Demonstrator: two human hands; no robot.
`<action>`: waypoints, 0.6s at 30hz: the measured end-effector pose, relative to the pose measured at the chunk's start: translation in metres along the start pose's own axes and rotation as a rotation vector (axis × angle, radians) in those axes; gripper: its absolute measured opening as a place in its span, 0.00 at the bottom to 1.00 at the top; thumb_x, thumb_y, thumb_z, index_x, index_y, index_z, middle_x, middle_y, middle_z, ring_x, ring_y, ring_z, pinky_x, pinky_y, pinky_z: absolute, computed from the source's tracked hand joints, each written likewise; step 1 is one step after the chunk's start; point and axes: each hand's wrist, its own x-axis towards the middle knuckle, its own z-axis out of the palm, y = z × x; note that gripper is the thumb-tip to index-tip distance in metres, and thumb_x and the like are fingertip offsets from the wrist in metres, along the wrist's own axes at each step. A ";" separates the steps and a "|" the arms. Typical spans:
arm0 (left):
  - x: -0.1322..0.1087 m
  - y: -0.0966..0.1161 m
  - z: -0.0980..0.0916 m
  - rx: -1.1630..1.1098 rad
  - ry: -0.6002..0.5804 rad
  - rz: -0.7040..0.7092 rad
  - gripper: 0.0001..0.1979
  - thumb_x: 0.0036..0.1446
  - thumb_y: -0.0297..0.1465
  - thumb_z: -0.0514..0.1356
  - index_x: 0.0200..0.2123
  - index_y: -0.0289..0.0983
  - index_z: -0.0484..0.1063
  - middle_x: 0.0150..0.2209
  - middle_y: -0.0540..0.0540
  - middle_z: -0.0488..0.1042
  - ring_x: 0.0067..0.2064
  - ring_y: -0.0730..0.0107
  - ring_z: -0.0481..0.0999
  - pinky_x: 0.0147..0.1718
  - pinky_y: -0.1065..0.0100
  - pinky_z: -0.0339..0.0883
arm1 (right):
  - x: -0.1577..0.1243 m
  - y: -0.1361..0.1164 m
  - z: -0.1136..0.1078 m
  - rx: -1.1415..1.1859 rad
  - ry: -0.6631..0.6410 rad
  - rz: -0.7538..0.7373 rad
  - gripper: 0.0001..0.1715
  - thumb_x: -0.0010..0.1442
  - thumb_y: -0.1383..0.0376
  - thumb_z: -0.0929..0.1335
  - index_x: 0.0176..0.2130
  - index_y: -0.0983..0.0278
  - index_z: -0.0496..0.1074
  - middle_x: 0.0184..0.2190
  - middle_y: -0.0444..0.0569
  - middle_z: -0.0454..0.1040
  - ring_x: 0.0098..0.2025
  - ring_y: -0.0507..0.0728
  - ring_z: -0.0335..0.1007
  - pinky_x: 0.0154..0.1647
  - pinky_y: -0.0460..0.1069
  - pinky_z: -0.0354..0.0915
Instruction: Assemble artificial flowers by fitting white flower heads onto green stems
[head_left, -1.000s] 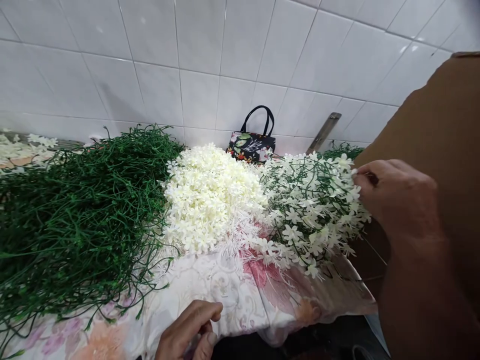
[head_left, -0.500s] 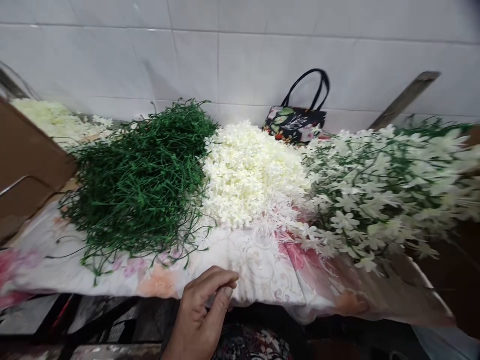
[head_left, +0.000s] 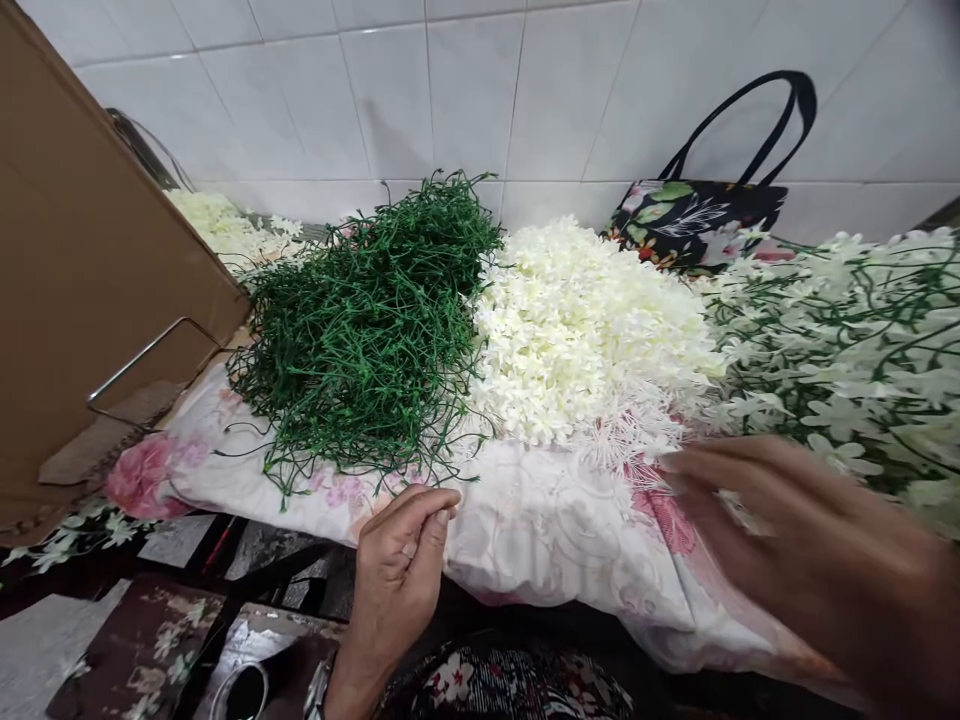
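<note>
Near the front edge of the cloth, my left hand (head_left: 401,560) is closed, thumb and forefinger pinched together. Whatever they hold, if anything, is too small to make out. My right hand (head_left: 802,540) is smeared by motion, its fingertips close to thin white stamen-like strands (head_left: 626,430). A small pale patch shows among its fingers, but I cannot tell what it is. Beyond my hands lie a heap of green plastic stems (head_left: 367,330) and a heap of loose white artificial blossoms (head_left: 577,330). White flowers on green stems (head_left: 832,370) fill the right side.
A cardboard box (head_left: 97,270) with a wire handle stands at left. A black floral handbag (head_left: 705,220) leans against the tiled wall (head_left: 472,90). Pale blossoms (head_left: 225,225) lie at the back left. The floral cloth (head_left: 517,520) covers the table; a stool-like surface (head_left: 142,640) is below.
My right hand has come into view from the right, near the white strands. The view has swung left, showing more of the box. My left hand keeps its pinch.
</note>
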 end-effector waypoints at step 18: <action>-0.004 -0.013 -0.012 0.226 0.102 0.203 0.11 0.54 0.18 0.51 0.32 0.34 0.72 0.28 0.46 0.74 0.32 0.69 0.73 0.30 0.69 0.68 | 0.066 -0.066 0.104 -0.016 -0.633 -0.313 0.04 0.56 0.70 0.67 0.29 0.66 0.70 0.28 0.48 0.70 0.30 0.54 0.65 0.31 0.48 0.59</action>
